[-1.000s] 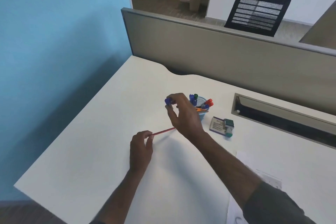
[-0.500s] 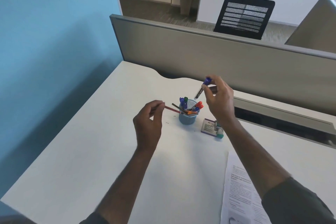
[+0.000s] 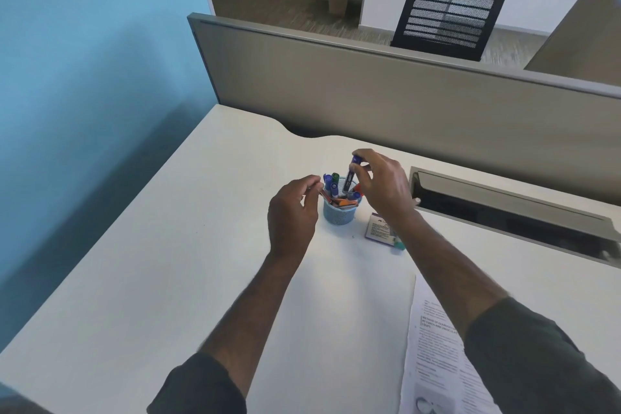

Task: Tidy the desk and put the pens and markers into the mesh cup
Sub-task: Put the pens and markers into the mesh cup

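A small blue mesh cup (image 3: 339, 216) stands on the white desk (image 3: 188, 245) and holds several markers and pens with blue, green and orange parts. My right hand (image 3: 383, 191) pinches a blue-capped marker (image 3: 351, 175) nearly upright, its lower end inside the cup's mouth. My left hand (image 3: 293, 212) sits just left of the cup and pinches the end of a thin red pen (image 3: 325, 196), whose far end dips into the cup.
A small purple-and-white box (image 3: 379, 228) with a teal item beside it lies right of the cup. Printed paper sheets (image 3: 433, 346) lie at the front right. A grey cable tray opening (image 3: 504, 208) runs along the back, below the partition (image 3: 369, 84).
Both hands have closed in on the cup. The blue-capped marker came down from above the cup into its mouth, and the red pen's tip moved right into the cup.
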Demonstrator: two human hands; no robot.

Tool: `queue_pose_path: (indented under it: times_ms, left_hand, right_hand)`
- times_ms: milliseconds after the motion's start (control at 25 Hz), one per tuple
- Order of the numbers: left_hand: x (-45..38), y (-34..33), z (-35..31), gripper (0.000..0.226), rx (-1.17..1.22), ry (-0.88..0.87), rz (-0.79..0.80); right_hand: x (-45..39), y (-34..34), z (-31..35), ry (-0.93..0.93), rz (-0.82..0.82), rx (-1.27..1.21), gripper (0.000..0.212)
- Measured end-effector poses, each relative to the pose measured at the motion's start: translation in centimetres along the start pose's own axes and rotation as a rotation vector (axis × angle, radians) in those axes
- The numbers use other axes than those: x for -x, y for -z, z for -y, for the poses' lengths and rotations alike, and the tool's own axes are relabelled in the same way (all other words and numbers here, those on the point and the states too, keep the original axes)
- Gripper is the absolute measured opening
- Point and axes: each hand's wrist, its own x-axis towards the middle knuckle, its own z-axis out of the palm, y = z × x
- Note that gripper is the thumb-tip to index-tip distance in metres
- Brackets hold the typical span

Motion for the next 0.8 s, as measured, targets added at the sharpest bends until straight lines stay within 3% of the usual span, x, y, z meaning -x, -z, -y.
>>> queue_pose_path:
  times_ms: [440, 800]
  left_hand:
    - [0.7, -2.0, 0.9, 0.018, -0.277, 0.048, 0.183]
    - [0.2, -2.8, 1.5, 0.026, -0.364, 0.118, 0.306]
  right_hand:
    - [-0.5, -2.4, -1.2, -0.046, 0.169, 0.309, 0.021]
    - [-1.1, -2.7, 0.0, -0.114, 0.29, 0.392, 0.021]
